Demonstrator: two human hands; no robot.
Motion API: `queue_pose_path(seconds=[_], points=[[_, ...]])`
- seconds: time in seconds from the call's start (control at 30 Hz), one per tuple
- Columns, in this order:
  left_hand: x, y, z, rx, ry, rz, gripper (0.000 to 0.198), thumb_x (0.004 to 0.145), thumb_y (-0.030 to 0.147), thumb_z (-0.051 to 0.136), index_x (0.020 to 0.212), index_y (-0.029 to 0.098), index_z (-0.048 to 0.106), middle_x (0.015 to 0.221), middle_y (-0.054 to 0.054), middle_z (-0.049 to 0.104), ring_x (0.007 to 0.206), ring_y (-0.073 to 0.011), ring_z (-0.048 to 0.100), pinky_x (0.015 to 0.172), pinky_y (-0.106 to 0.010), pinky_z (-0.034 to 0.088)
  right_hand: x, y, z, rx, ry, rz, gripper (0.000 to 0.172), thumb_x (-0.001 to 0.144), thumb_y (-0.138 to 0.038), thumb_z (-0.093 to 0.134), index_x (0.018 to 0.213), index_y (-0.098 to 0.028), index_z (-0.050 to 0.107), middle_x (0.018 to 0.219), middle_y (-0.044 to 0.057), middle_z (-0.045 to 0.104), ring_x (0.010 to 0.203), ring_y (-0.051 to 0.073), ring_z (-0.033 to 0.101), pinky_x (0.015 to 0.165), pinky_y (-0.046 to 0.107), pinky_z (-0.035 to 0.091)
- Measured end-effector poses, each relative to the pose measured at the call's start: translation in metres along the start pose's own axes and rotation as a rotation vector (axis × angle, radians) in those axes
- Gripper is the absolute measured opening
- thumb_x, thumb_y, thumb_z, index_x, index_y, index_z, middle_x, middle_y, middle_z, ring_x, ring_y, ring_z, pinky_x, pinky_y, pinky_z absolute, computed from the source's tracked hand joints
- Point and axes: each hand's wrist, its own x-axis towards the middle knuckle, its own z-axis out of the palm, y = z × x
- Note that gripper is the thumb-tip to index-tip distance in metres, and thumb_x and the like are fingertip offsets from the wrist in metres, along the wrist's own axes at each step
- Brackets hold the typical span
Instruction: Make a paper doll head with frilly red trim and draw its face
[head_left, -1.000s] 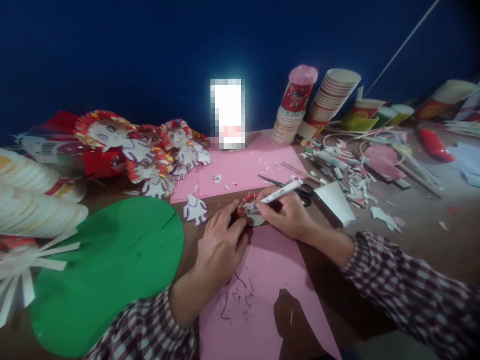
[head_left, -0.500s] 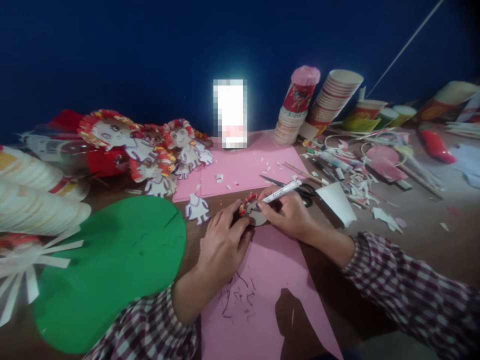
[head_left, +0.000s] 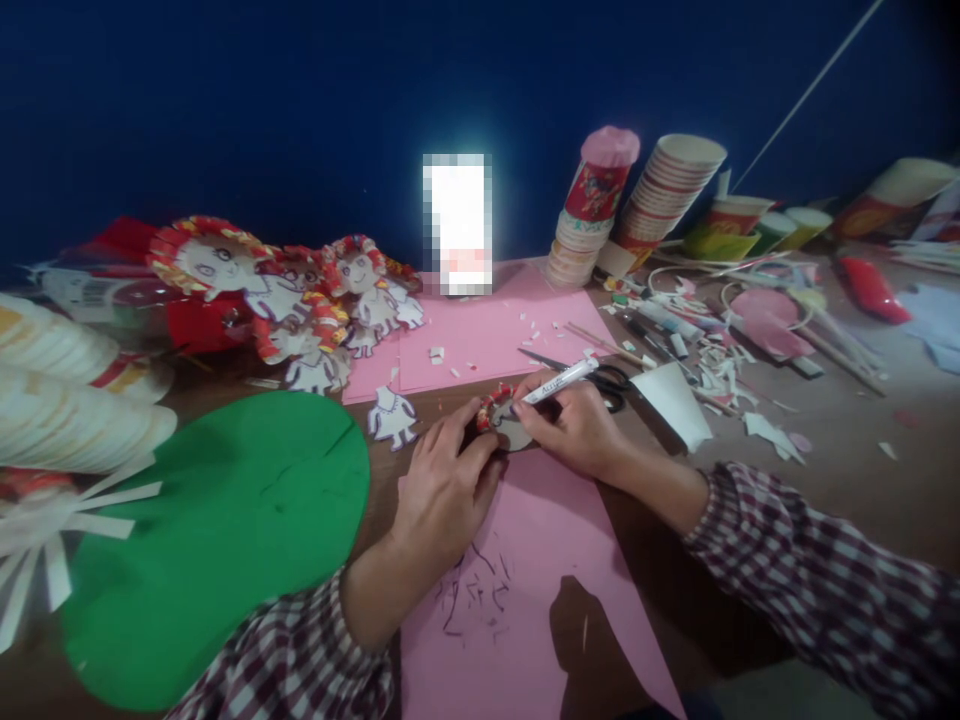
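A white marker is pinched in my right hand, its tip down on a small round paper face. Red and yellow curls edge the upper left of that face, and a dark line shows on it. My left hand grips the face by its left side, thumb and fingers on its edge. Beneath my hands lies a pink sheet with dark pen strokes. A white paper doll body with purple outlines rests left of my left hand. Black-handled scissors lie just behind my right hand.
Finished paper dolls stand at the back left. A green paper shape and stacked paper cups fill the left side. More cup stacks stand at the back right, before scattered paper scraps. A bright blurred screen stands at the back.
The view has shifted very slightly. Both hands keep their places, and the marker's tip stays on the paper face with hardly any visible movement.
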Motion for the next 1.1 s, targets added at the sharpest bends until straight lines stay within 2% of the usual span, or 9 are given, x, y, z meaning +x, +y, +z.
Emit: queue_pose_path(seconds=[0.7,1.1], points=[[0.0001,0.0014,-0.0007,0.009,0.018,0.006,0.019,0.083,0.019,0.053,0.101,0.019,0.06,0.131,-0.011,0.045,0.116,-0.0265,0.047,0.096,-0.048,0.043,0.0017,-0.0005,-0.0005,0.036,-0.011,-0.058,0.008,0.081,-0.021,0.053,0.08,-0.016,0.06,0.077,0.002,0.063,0.07,0.013,0.056,0.067,0.026,0.044],[0.0002,0.0012,-0.0009,0.012,0.015,0.008,0.02,0.083,0.019,0.053,0.102,0.02,0.06,0.131,-0.01,0.046,0.115,-0.0267,0.047,0.095,-0.049,0.043,0.0013,-0.0016,-0.0003,0.04,-0.026,-0.027,0.009,0.081,-0.022,0.054,0.082,-0.016,0.061,0.077,0.003,0.065,0.07,0.014,0.058,0.066,0.026,0.045]])
